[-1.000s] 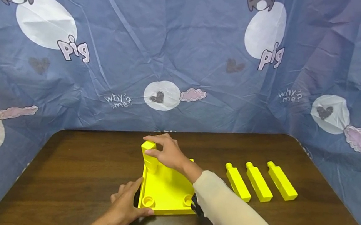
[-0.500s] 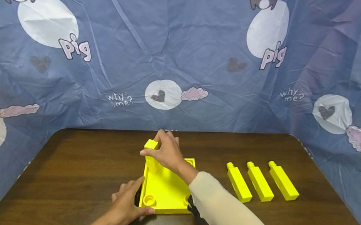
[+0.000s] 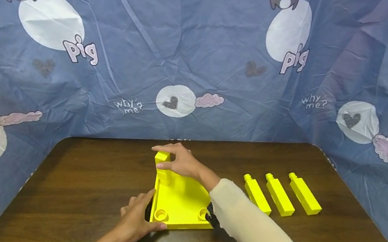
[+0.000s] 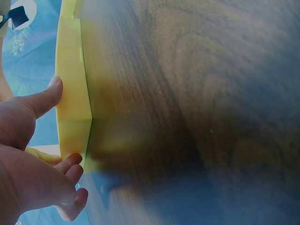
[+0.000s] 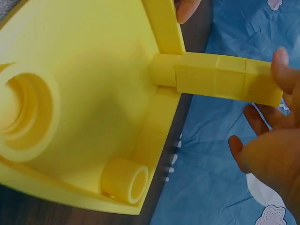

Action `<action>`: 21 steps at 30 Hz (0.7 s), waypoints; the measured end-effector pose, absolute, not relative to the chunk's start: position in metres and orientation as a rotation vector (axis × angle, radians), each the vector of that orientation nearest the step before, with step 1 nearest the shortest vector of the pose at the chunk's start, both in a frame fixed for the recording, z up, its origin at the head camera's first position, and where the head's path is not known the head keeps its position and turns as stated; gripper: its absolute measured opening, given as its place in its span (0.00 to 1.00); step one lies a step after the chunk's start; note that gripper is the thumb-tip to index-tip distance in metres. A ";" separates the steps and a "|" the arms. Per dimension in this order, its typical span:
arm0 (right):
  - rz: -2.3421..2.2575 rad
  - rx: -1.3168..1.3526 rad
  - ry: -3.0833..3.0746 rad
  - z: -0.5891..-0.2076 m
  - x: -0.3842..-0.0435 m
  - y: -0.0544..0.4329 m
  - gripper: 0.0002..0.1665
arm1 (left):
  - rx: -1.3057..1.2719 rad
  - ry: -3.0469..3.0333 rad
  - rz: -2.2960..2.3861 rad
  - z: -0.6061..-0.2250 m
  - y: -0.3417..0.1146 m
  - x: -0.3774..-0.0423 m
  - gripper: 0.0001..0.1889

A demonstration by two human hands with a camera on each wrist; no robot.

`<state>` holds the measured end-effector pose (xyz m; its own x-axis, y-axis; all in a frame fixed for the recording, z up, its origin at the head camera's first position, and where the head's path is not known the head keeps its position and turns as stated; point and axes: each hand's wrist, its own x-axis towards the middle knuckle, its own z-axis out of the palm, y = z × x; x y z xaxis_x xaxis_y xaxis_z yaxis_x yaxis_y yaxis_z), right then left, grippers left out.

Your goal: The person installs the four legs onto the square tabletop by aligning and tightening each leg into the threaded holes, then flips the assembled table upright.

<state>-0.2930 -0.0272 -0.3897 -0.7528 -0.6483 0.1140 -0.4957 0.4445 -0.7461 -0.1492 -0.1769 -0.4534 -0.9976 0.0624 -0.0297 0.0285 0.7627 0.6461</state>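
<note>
A shallow yellow tabletop piece (image 3: pixel 181 203) with raised edges and round corner sockets lies underside up on the table. My left hand (image 3: pixel 135 221) grips its near left corner, thumb along the front edge and fingers against the left side. At the far left corner a square yellow leg (image 3: pixel 162 170) stands upright. In the right wrist view its lower end meets the corner socket, which hides its neck. My right hand (image 3: pixel 187 164) holds the leg's top between thumb and fingers. Bare sockets show at the near corners, one beside the left thumb (image 3: pixel 161 215).
Several loose yellow legs lie to the right on the brown wooden table (image 3: pixel 95 177); the middle leg (image 3: pixel 279 195) points its threaded neck away from me. A blue printed cloth (image 3: pixel 133 45) hangs behind the table and along its sides.
My right hand has shifted its fingers round the leg's top, first drawing back, then reaching leftward over it again. The leg has turned slightly. My left hand has stayed at the corner.
</note>
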 end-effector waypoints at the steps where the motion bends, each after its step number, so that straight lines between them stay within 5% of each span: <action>1: -1.210 -0.996 2.508 -0.389 -0.293 -0.028 0.29 | 0.074 2.903 1.063 -0.454 -0.177 -0.149 0.54; 8: -1.175 -0.929 2.750 -0.392 -0.290 -0.036 0.18 | 0.075 2.910 1.050 -0.454 -0.177 -0.149 0.54; 21: -1.158 -0.848 2.816 -0.396 -0.290 -0.040 0.29 | 0.061 2.905 1.061 -0.454 -0.177 -0.149 0.54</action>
<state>-0.2900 -0.0398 -0.3964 -0.8560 -0.4708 0.2135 -0.4847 0.5875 -0.6479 -0.1487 -0.1772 -0.4541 -0.9980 0.0538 -0.0318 0.0207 0.7643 0.6446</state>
